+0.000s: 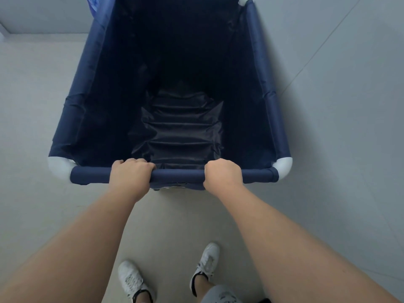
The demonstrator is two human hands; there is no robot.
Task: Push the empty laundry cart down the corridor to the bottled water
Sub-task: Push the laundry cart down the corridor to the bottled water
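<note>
A navy fabric laundry cart (271,110) fills the upper middle of the head view, its deep dark bag holding nothing. White corner joints cap its near rail (178,175), which is wrapped in navy cloth. My left hand (131,173) is closed over that rail left of centre. Right of centre, my right hand (223,174) grips the same rail. Both arms reach forward from the bottom of the frame. No bottled water shows in this view.
Pale grey tiled floor (32,132) surrounds the cart. A wall base runs along the upper left, and a light wall (354,73) stands close along the cart's right side. My feet in white sneakers (131,281) are behind the cart.
</note>
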